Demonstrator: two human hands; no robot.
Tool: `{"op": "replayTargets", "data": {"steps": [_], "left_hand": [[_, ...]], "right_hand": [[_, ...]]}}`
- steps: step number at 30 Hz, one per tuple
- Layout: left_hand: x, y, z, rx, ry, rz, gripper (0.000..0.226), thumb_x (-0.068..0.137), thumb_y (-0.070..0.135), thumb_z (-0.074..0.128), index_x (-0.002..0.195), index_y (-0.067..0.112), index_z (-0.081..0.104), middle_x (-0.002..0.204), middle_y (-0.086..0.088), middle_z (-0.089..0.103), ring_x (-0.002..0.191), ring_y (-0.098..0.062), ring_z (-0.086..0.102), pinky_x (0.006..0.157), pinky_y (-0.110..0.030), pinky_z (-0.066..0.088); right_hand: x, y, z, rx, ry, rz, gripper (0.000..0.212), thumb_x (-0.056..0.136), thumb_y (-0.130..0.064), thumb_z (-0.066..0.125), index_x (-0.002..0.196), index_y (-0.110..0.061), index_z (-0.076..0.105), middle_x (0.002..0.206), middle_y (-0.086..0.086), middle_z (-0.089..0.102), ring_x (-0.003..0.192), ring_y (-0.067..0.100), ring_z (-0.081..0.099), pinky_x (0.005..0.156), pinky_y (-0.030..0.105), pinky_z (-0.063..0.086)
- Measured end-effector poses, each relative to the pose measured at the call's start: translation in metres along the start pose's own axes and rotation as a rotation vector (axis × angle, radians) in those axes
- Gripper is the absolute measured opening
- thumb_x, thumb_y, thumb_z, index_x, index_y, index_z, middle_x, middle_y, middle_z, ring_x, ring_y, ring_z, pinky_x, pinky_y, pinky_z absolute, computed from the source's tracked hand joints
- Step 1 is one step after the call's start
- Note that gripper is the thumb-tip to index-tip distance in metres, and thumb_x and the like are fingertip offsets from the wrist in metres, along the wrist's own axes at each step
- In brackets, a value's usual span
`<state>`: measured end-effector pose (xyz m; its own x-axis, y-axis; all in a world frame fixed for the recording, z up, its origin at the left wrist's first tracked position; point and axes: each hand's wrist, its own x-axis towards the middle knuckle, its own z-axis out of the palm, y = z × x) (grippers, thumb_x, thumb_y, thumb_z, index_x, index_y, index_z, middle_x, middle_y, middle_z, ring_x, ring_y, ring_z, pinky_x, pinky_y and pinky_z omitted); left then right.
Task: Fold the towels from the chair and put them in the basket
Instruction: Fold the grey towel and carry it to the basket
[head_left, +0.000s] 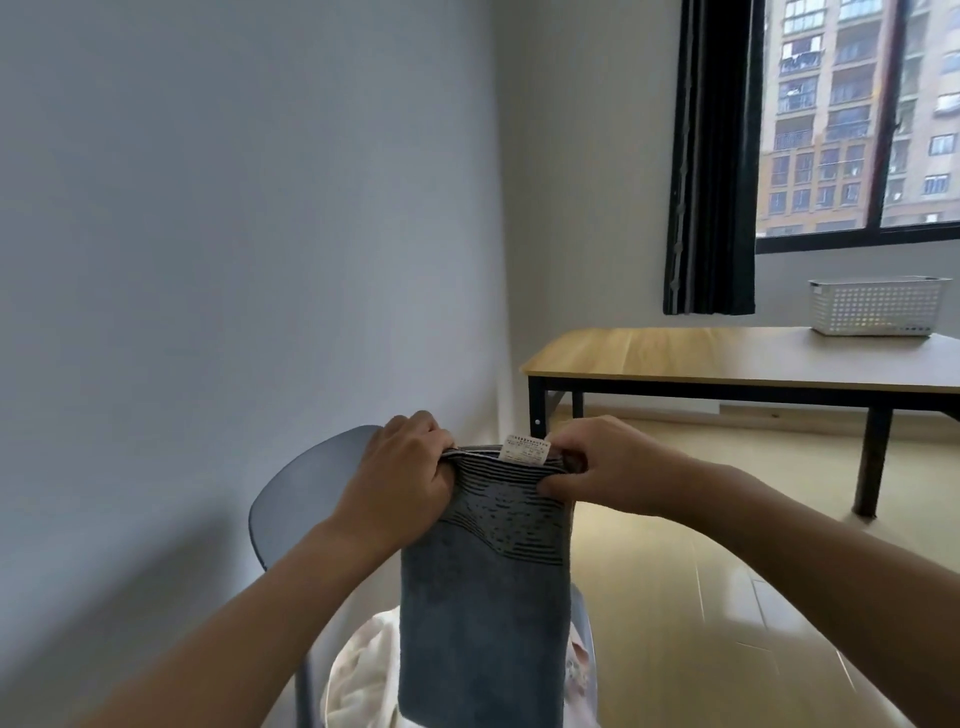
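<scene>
To your far right stands a wooden table (675, 358) on black legs; behind it, a dark curtain (711, 156) hangs left of the window (857, 114).

Left side: bare wall (234, 234) close behind the chair (306, 499) — little room to swing that way.
Below: chair seat heaped with a pale towel (358, 680).
Right side: open floor (675, 597) up to the surface (675, 358).
Surface: front stretch bare — basket (878, 306) at its far right, top open.
Above basket: window (857, 119) and dark curtain (711, 156) behind.
</scene>
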<state>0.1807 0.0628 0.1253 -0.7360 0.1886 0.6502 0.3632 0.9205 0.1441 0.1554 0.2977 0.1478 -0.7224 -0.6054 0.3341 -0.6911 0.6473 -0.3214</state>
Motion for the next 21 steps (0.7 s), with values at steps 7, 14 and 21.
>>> {"op": "replayTargets", "data": {"steps": [7,14,21], "left_hand": [[-0.004,-0.003,-0.006,0.119,-0.034,0.066,0.043,0.083,0.027,0.03,0.09,0.018,0.072,0.092,0.006,0.057,0.084,-0.011,0.038,0.079,-0.025,0.021],[-0.011,0.0,-0.006,-0.34,-0.151,-0.049,0.046,0.092,0.006,0.038,0.109,0.035,0.07,0.088,0.01,0.064,0.087,-0.004,0.057,0.077,-0.019,0.044],[-0.011,0.009,-0.006,-0.512,-0.105,-0.193,0.041,0.098,0.004,0.034,0.114,0.028,0.063,0.11,0.004,0.058,0.103,-0.002,0.05,0.086,-0.013,0.038]], "right_hand": [[0.0,-0.008,0.001,-0.063,-0.003,-0.068,0.019,0.093,-0.029,0.054,0.078,-0.019,0.059,0.083,-0.007,0.055,0.073,0.007,0.055,0.061,0.017,0.04],[0.003,-0.003,0.002,0.026,0.088,-0.055,0.018,0.092,-0.025,0.046,0.082,-0.014,0.056,0.084,0.001,0.058,0.076,0.016,0.056,0.063,0.031,0.046],[-0.002,-0.001,0.004,-0.021,0.102,-0.172,0.024,0.103,-0.027,0.032,0.121,-0.027,0.049,0.107,-0.014,0.051,0.096,0.002,0.051,0.08,0.019,0.043]]}}
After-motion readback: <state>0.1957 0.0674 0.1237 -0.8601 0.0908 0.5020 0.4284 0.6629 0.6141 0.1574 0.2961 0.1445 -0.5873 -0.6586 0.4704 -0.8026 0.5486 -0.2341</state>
